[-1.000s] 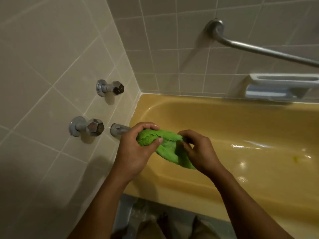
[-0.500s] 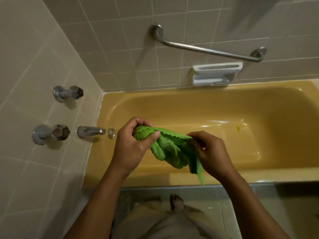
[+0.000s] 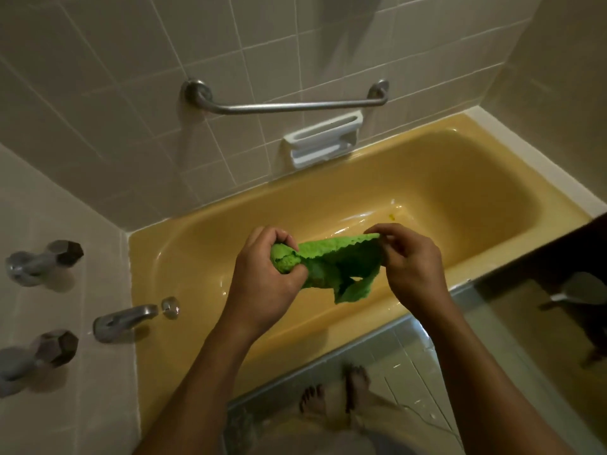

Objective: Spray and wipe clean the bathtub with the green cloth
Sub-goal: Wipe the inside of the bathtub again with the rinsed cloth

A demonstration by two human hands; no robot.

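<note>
Fingers (image 3: 282, 238) of the left hand (image 3: 262, 287) are curled round 1 bunched end of the green cloth (image 3: 331, 261). The right hand (image 3: 410, 267) pinches the cloth's scalloped upper edge between thumb and fingertips. The yellow bathtub (image 3: 427, 178) lies below and beyond both hands, its long axis running from the spout (image 3: 124, 318) end away to the right. Above the bathtub's near rim the cloth stretches between the 2 hands, roughly along the bathtub's length, with 1 loose corner hanging down. It touches no part of the bathtub. Wiping would likely mean taking the cloth down and forward to the wet bathtub floor. The left hand holds the bulk, so it seems better placed to carry it.
</note>
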